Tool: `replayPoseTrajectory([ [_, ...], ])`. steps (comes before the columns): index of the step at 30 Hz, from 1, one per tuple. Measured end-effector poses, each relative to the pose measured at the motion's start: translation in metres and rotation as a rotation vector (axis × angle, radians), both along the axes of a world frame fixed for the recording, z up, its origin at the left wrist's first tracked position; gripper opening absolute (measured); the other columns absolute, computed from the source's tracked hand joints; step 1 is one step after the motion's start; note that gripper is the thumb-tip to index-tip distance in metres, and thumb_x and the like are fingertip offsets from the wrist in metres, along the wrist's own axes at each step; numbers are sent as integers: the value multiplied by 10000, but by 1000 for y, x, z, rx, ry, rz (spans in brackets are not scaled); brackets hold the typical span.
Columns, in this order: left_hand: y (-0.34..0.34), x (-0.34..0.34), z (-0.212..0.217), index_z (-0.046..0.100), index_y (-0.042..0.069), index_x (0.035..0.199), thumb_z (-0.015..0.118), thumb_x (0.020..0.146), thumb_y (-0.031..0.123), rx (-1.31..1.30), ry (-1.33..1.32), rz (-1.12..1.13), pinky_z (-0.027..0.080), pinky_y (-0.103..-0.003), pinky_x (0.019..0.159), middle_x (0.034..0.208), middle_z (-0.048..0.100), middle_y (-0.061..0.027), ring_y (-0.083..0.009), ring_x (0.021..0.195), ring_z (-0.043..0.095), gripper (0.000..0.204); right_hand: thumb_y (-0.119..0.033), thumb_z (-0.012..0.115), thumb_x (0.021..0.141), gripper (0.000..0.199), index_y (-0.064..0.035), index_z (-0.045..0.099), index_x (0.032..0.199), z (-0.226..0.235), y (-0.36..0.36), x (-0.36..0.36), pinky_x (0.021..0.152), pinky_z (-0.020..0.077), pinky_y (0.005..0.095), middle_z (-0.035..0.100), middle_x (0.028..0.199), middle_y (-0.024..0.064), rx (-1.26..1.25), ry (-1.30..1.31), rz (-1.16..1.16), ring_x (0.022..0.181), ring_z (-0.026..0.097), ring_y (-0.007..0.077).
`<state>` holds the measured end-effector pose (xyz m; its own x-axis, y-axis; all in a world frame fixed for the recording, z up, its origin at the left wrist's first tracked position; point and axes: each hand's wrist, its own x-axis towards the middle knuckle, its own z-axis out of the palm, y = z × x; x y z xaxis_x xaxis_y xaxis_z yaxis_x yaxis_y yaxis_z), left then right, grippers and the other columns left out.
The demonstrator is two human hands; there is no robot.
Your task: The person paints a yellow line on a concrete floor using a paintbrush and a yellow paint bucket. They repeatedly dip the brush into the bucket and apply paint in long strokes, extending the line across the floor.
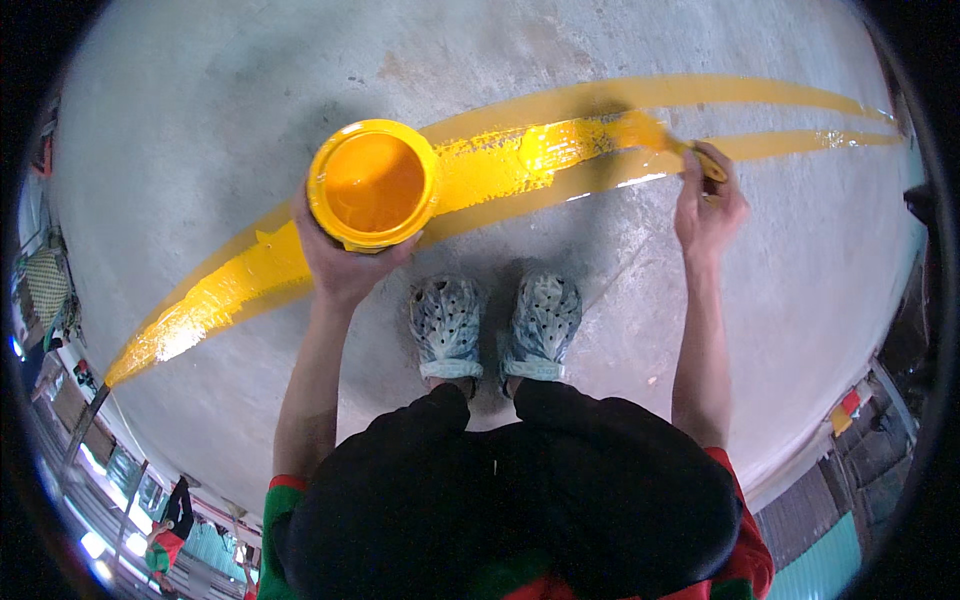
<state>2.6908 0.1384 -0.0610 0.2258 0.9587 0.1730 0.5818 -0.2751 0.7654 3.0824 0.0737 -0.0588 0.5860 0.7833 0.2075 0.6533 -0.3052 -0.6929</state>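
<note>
Left hand [340, 255] grips yellow paint can [372, 184]; right hand [706, 205] clenches paintbrush [655, 135].

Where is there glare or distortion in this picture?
Head view: glare on the wet yellow paint stripe at lower left and near the paintbrush; fisheye bends the stripe into an arc; corners are black; a soft shadow lies around the clogs.

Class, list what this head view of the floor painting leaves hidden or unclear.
- Brush handle: covered by the right hand.
- Paint can side: hidden by its rim and the left hand.
- Yellow stripe ends: cut off at the dark picture rim.
- Knees: hidden under the dark shorts.
</note>
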Motion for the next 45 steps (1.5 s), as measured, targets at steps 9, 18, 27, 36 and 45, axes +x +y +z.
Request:
replayPoseTrajectory([
  [9,-6,-18,20,205,38,1393,930,508,237,-20,-11,266,359,-399,1063,1320,424,-132,-268,1216,472,1161,-41,634,714,296,-37,613,1009,-11,-2,-167,563,517,364,617,809,103,55,-81,701,703,627,253],
  [18,-1,-36,43,320,85,1324,929,534,193,90,-103,313,433,-381,1027,1251,505,-106,-234,1171,526,1003,-103,645,893,192,-31,663,1070,-12,7,-5,637,529,277,713,843,60,-86,124,22,723,660,119],
  [27,20,-49,61,343,72,1276,903,564,116,72,-154,443,484,-360,966,1175,534,-102,-217,1091,560,908,-50,645,694,347,-65,603,1038,-7,3,-113,550,491,385,574,790,87,88,-295,608,675,585,255],
  [36,21,-59,90,345,62,1270,867,595,49,112,-183,483,521,-357,922,1171,534,-119,-219,1075,580,854,-82,677,819,205,-11,631,1006,-3,23,-261,604,530,323,649,792,133,193,455,650,677,660,238],
  [45,14,-79,88,348,60,1277,876,596,69,117,-226,500,523,-360,925,1163,543,-117,-217,1065,586,862,-107,652,886,186,-4,672,1040,-18,5,-82,656,528,276,698,821,95,-217,255,87,705,639,129],
])
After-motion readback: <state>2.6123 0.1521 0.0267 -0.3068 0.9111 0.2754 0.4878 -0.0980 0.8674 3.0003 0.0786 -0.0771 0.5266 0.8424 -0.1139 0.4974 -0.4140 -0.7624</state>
